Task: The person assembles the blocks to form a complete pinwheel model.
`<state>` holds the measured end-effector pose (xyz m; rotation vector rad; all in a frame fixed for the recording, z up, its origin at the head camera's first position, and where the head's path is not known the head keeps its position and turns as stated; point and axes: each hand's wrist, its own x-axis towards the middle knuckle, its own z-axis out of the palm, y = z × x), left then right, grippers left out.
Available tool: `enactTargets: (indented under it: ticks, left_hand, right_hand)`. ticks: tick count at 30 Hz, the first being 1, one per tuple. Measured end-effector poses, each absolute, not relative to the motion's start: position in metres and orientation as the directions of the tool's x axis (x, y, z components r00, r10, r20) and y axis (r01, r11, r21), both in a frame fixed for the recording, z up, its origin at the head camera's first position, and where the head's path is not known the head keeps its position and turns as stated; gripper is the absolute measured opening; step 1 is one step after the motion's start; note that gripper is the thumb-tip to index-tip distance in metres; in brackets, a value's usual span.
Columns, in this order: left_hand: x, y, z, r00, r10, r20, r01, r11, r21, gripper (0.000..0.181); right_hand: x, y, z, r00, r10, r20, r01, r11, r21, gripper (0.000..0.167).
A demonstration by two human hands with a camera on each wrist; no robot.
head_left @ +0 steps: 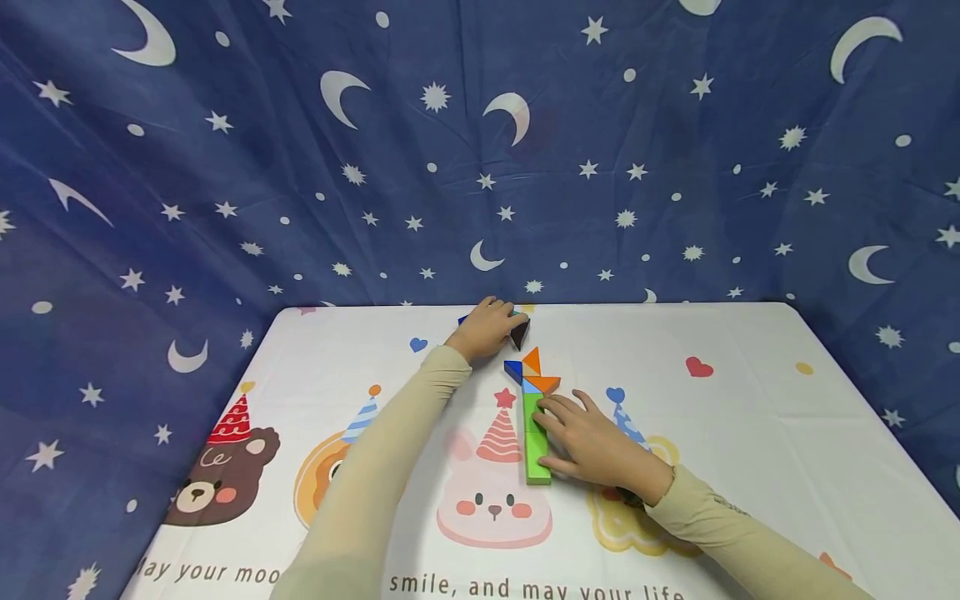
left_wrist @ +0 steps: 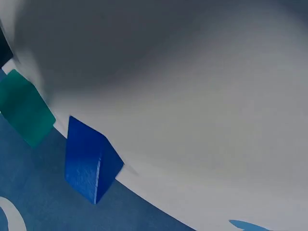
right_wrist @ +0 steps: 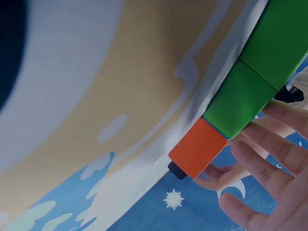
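Observation:
At the far edge of the table, my left hand (head_left: 483, 331) reaches over a dark triangular block (head_left: 519, 335), its fingertips at the block's top. Whether they pinch it is hidden. In the left wrist view a teal block (left_wrist: 26, 108) and a blue triangular block (left_wrist: 91, 161) stand near that hand. My right hand (head_left: 592, 437) lies with spread fingers along the right side of two green blocks (head_left: 533, 412) set end to end. Past their far end, orange triangular blocks (head_left: 546, 383), a dark blue triangular block (head_left: 513, 369) and a light blue piece (head_left: 529, 386) meet in a pinwheel-like cluster.
A white tablecloth (head_left: 735, 467) printed with cartoon animals and lettering covers the table. Behind its far edge hangs a dark blue curtain (head_left: 570, 225) with moons and stars. The left forearm crosses the cloth to the left of the green blocks.

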<state>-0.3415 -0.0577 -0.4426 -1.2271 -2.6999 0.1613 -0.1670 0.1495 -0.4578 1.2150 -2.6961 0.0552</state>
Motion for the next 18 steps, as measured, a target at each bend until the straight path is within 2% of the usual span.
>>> enactTargets:
  ticks: [6,12,18]
  left_hand:
    - [-0.342,-0.055,-0.446,-0.595,0.796,0.112,0.776,0.605,-0.181,0.038]
    - [-0.343,-0.061,-0.449,-0.607,0.792,0.070,0.768,0.607,-0.203,0.030]
    - [-0.341,-0.076,-0.448,-0.611,0.791,0.048,0.762,0.603,-0.237,0.033]
  right_hand:
    - [-0.167,0.150,-0.458,-0.651,-0.737,0.179,-0.744,0.667,0.040,0.062]
    - [-0.167,0.149,-0.458,-0.662,-0.732,0.162,-0.737,0.675,0.035,0.063]
    - [-0.167,0.149,-0.458,-0.659,-0.733,0.168,-0.740,0.672,0.034,0.062]
